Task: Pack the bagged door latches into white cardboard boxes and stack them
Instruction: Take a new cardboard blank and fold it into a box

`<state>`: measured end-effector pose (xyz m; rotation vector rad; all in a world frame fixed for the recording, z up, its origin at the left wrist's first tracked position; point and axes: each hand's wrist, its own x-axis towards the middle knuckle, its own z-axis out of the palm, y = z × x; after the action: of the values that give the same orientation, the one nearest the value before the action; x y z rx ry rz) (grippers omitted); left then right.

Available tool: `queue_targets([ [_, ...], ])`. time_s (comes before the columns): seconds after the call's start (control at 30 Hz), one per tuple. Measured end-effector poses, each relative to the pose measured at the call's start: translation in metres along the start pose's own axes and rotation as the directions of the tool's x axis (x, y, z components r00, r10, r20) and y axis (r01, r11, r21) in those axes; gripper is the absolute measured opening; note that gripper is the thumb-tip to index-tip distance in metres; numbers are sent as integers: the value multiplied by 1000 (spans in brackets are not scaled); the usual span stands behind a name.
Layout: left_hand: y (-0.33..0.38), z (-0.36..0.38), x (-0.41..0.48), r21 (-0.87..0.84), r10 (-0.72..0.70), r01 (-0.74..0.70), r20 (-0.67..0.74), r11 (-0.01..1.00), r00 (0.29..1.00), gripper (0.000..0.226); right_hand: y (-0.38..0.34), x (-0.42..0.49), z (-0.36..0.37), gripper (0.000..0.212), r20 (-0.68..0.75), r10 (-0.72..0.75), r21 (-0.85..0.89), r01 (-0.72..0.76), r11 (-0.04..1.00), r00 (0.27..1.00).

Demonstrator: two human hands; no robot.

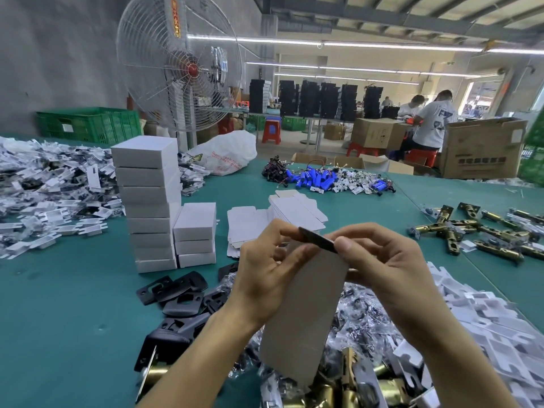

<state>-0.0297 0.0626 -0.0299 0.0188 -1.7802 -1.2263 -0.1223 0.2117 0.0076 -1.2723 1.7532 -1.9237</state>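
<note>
My left hand (266, 272) grips the top of an upright white cardboard box (303, 313) above the table's near edge. My right hand (379, 260) pinches a black plate (319, 239) at the box's open top. A tall stack of closed white boxes (150, 201) stands to the left, with a shorter stack (195, 234) beside it. Flat unfolded box blanks (297, 210) lie behind my hands. Brass latches (350, 387) and small clear bags (359, 313) lie under my hands. More brass latches (485, 231) lie at the right.
Black strike plates (179, 293) lie on the green table (59, 313) at lower left. White card inserts are heaped at far left (44, 187) and lower right (485, 328). Blue batteries (318, 179), a white plastic bag (226, 154) and a large fan (179, 63) are behind. People work at the back right.
</note>
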Motion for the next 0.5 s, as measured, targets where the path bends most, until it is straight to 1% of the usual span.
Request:
queue_targets([
  [0.03, 0, 0, 1, 18, -19, 20, -16, 1000, 1000, 16, 1, 0, 1, 24, -9, 5, -8, -5, 1000, 1000],
  [0.1, 1, -1, 1, 73, -63, 64, -21, 995, 998, 24, 5, 1, 2, 25, -45, 8, -23, -9, 1000, 999],
  [0.17, 2, -1, -1, 190, -91, 84, 25, 978, 996, 40, 8, 1, 4, 24, -91, 12, -31, -15, 999, 996],
  [0.2, 4, 0, -3, 263, -107, 88, 59, 961, 992, 52, 9, 1, 5, 24, -119, 13, -31, -17, 999, 993],
  [0.27, 9, 7, -8, 449, -151, 79, 127, 890, 980, 82, 12, 2, 4, 21, -190, 13, -11, -15, 1000, 982],
  [0.3, 11, 11, -10, 551, -188, 78, 146, 831, 971, 97, 13, 3, 4, 17, -227, 6, -8, -8, 1000, 974],
  [0.33, 12, 15, -12, 633, -233, 89, 147, 769, 961, 110, 13, 4, 3, 12, -260, -4, -12, 1, 1000, 966],
  [0.37, 13, 19, -13, 680, -279, 112, 140, 725, 950, 119, 14, 4, 4, 9, -288, -17, -19, 12, 1000, 957],
  [0.4, 13, 21, -13, 693, -313, 140, 129, 707, 941, 121, 14, 4, 5, 10, -311, -28, -29, 20, 999, 950],
  [0.43, 13, 21, -13, 688, -326, 163, 113, 707, 939, 118, 14, 4, 6, 10, -328, -37, -36, 27, 999, 944],
  [0.5, 12, 19, -13, 675, -289, 154, 91, 722, 953, 100, 15, 3, 9, 10, -348, -38, -43, 24, 999, 937],
])
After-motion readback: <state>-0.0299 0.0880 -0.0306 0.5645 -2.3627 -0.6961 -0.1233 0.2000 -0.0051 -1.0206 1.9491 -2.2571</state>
